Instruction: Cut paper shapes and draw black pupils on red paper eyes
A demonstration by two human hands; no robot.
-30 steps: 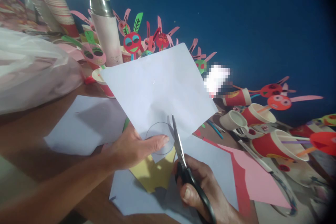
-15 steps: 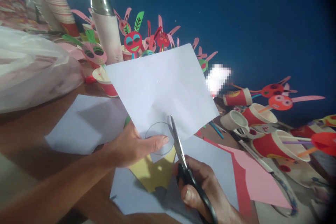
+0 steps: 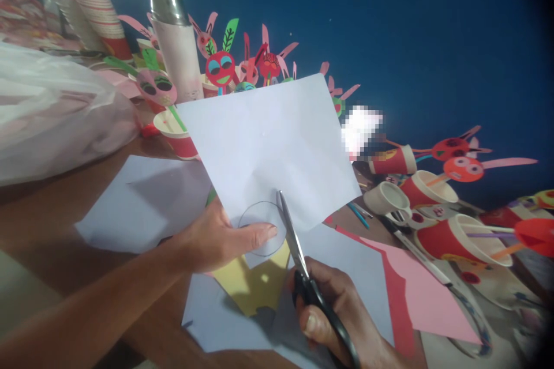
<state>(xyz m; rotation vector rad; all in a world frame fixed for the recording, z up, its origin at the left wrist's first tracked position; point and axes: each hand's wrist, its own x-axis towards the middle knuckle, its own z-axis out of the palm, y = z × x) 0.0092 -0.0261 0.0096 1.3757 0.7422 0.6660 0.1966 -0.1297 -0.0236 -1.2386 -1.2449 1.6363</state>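
Raised above the table is a white sheet of paper (image 3: 268,144) with a circle drawn near its lower edge. My left hand (image 3: 229,236) grips that lower edge, its thumb lying over the drawn circle and its fingers hidden behind. My right hand (image 3: 333,305) is closed round the black handles of a pair of scissors (image 3: 296,242). The scissor blades stand at the paper just right of the circle, pointing up, and look nearly closed. Under the hands lie a yellow paper piece (image 3: 253,282) and more white sheets (image 3: 225,323).
Paper cups with paper rabbit-like puppets (image 3: 220,69) line the back, beside a pale thermos (image 3: 173,52) and stacked cups (image 3: 99,17). A plastic bag (image 3: 64,115) fills the left. Right are a white mug (image 3: 386,200), pink paper (image 3: 437,305) and a red cup (image 3: 450,239).
The white paper has shifted very slightly, its top edge moving a little right. The scissor tips have moved a touch left, and both hands keep their grip.
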